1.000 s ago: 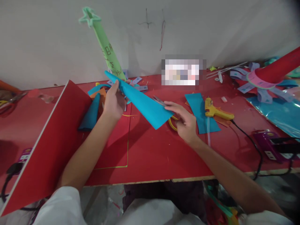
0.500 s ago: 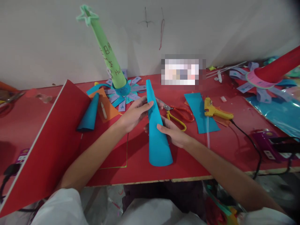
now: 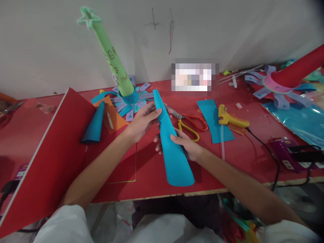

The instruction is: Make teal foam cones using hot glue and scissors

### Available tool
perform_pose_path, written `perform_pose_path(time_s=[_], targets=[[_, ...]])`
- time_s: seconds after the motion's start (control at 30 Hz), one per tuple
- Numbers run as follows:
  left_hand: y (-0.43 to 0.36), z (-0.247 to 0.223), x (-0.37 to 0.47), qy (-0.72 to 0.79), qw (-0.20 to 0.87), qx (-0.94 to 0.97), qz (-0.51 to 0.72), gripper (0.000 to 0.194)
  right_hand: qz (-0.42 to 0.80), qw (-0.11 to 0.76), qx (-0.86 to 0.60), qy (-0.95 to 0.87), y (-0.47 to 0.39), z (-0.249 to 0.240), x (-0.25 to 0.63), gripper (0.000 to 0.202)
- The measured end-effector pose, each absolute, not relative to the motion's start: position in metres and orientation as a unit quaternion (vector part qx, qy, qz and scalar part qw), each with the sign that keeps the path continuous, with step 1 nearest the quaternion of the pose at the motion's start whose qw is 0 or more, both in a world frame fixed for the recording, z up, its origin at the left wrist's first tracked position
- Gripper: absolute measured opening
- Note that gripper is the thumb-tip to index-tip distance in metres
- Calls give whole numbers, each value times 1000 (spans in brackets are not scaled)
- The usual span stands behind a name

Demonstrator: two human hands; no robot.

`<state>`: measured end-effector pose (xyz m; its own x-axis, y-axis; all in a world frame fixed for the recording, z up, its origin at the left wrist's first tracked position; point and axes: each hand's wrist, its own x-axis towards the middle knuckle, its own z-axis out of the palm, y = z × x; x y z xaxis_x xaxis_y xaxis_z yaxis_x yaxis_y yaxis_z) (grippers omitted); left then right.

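Both my hands hold a long blue foam or paper cone (image 3: 174, 158) above the red table, its narrow end pointing away and its wide end towards me. My left hand (image 3: 144, 122) grips the narrow part, thumb on top and fingers partly hidden behind. Lower down, my right hand (image 3: 186, 143) wraps the cone, thumb on its face and fingertips showing past its left side. Just beyond my right hand lie scissors (image 3: 193, 123) with red and yellow handles. A second, darker-looking blue cone (image 3: 94, 126) rests to the left of my left hand.
A yellow glue gun (image 3: 233, 118) lies on a blue sheet piece (image 3: 212, 121) at right, its cord reaching a purple power strip (image 3: 285, 153). A red board (image 3: 50, 158) leans up at left. A green decorated tower (image 3: 113, 60) stands behind. A red tower (image 3: 301, 74) is far right.
The cone has tilted, its narrow end shifting left and its wide end swinging right and nearer to me. Both hands keep hold of it. The view has shifted slightly.
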<state>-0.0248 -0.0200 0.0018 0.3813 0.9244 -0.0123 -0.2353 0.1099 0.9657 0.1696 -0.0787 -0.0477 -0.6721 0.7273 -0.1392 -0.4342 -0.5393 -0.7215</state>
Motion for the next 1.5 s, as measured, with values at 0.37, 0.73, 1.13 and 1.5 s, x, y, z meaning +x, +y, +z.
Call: perform_pose_path(time_s=[0.37,0.73,1.13,1.5], targets=[[-13,7,-34,352,639,480,487,35,752,457,-291,-375,-72,-48,165,51],[-11,11,-37,362,608,497,502,34,585,602,-388,-381,-45,-65,188,34],[-11,7,-37,380,607,490,496,37,588,586,-410,-378,-49,-59,184,32],[-12,6,-37,374,610,497,492,33,568,566,-426,-418,-55,-51,182,37]])
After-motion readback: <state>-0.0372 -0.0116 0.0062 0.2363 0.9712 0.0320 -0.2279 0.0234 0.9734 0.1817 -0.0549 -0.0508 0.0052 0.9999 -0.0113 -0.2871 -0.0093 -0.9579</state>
